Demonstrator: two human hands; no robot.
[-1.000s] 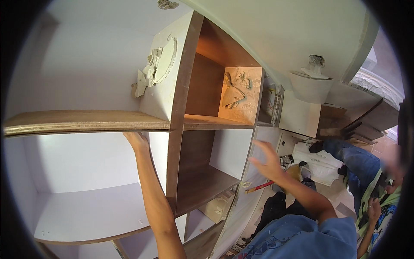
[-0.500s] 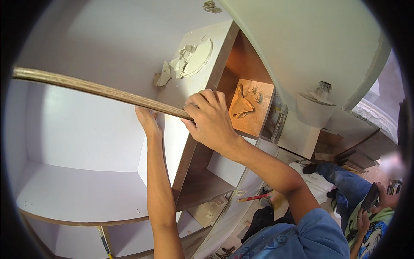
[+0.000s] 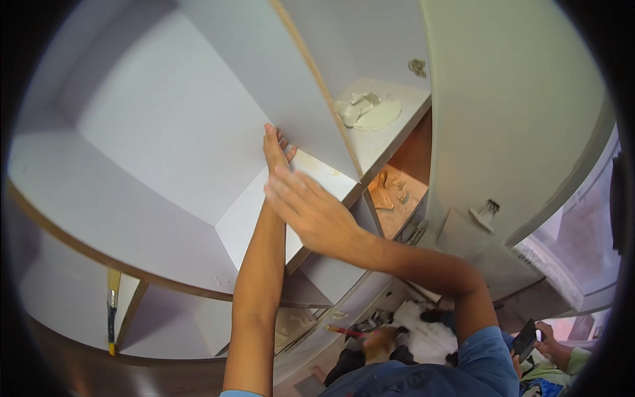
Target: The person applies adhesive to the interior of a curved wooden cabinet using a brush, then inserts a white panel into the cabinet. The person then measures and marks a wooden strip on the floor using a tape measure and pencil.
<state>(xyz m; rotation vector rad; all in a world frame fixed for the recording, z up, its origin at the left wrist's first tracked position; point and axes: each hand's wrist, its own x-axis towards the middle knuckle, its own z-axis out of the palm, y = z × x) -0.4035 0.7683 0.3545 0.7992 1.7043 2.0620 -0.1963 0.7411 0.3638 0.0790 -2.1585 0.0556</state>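
Observation:
I am looking up into a white shelving unit. My left hand [image 3: 275, 149] reaches up with its fingers flat against the underside of a white shelf board [image 3: 198, 119]. The board has a thin brown edge. Just below and to the right of that hand, my right hand [image 3: 309, 210] hovers with its fingers spread. It is slightly blurred and holds nothing. It sits close to the upright divider panel [image 3: 314, 178] without gripping it.
A patch of cracked grey filler [image 3: 368, 111] marks a panel. A brown wooden compartment [image 3: 397, 192] lies beside it. A yellow-handled brush [image 3: 112, 309] rests at lower left. Another person's hand holds a phone [image 3: 526, 339] at lower right. A red-handled tool [image 3: 344, 329] lies below.
My right hand has let go of the shelf's front edge and now hangs open below it. My left hand stays under the board. My view has tilted further upward.

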